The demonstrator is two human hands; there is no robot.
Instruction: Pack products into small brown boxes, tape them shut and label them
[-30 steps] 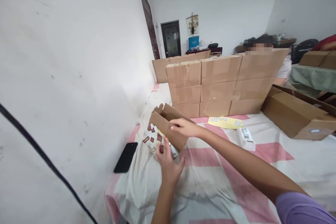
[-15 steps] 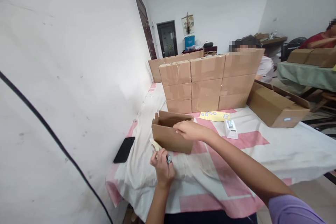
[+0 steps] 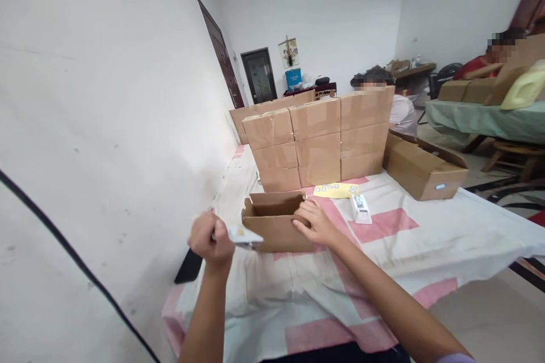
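An open-topped cardboard box [image 3: 272,232] stands on the cloth in front of me, its flaps upright. My right hand [image 3: 317,221] grips the right end of its near wall, fingers bent over the rim. My left hand [image 3: 212,238] is closed in a fist left of the box. From it a pale, flat, pointed thing [image 3: 244,235] sticks out to the right, its tip in front of the box's near wall. The fist hides the rest, and blur keeps me from telling its kind. A black phone [image 3: 188,266] lies partly behind my left forearm.
Stacked taped cartons [image 3: 317,139] form a wall behind the box. Nearer lie a yellow sheet with labels [image 3: 334,190] and a small white device [image 3: 361,210]. A longer open carton [image 3: 426,170] stands at right. Two people sit beyond. A white wall [image 3: 106,125] borders the left.
My left hand has moved left and up from the table, and the pale thing now points right. My right hand keeps hold of the box wall. The view has shifted slightly to the right.
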